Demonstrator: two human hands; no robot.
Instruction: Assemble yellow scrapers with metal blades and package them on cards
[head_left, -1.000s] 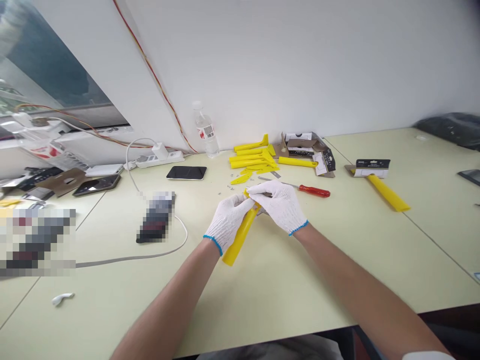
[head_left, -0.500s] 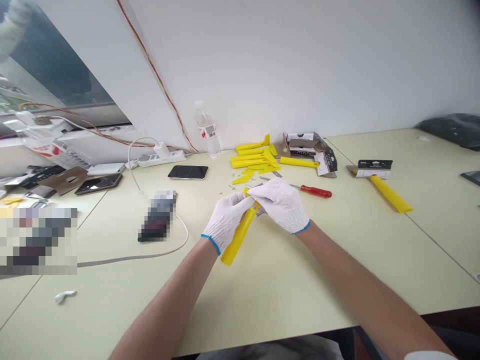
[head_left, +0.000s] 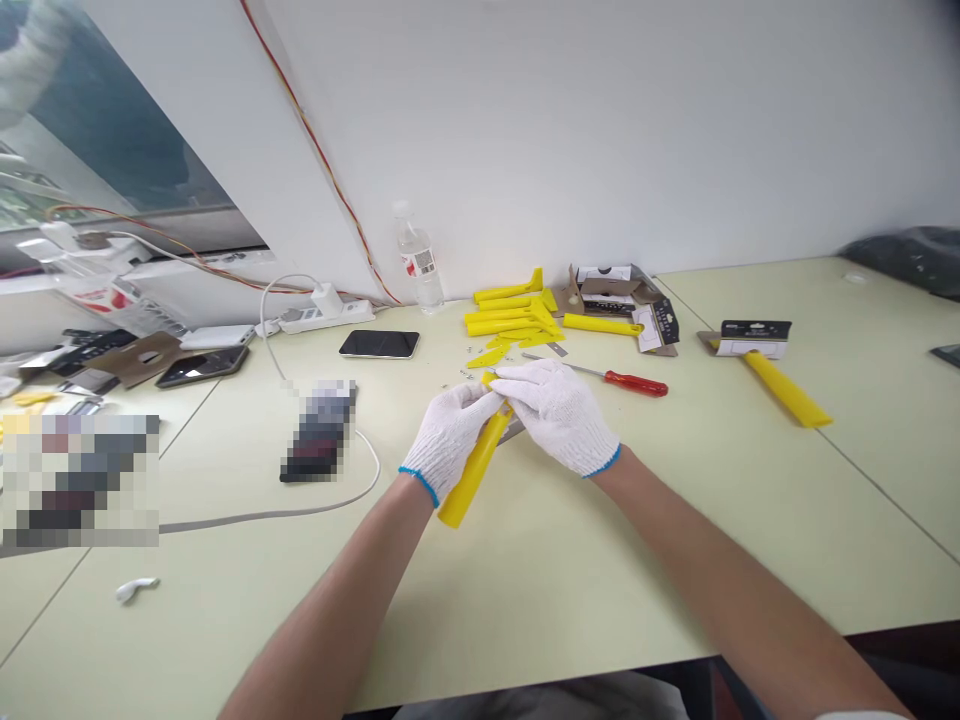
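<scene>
Both my hands wear white knit gloves with blue cuffs. My left hand [head_left: 448, 440] is wrapped round the handle of a yellow plastic scraper [head_left: 469, 476], which slants down toward me above the pale table [head_left: 570, 570]. My right hand [head_left: 559, 412] is closed over the scraper's head end, its fingers pressed against the top; a grey metal piece shows just under it. What the right fingertips pinch is hidden.
A pile of yellow scraper parts [head_left: 510, 312] lies behind the hands, with a red-handled screwdriver [head_left: 630, 381], opened cardboard packs [head_left: 622, 295] and a packaged scraper [head_left: 780, 378] to the right. A phone [head_left: 379, 343], a water bottle [head_left: 418, 262], a power strip [head_left: 322, 315] and a white cable [head_left: 300, 510] are at left.
The hands stay on the scraper with almost no movement; the view has shifted slightly, so everything sits a little further right and higher.
</scene>
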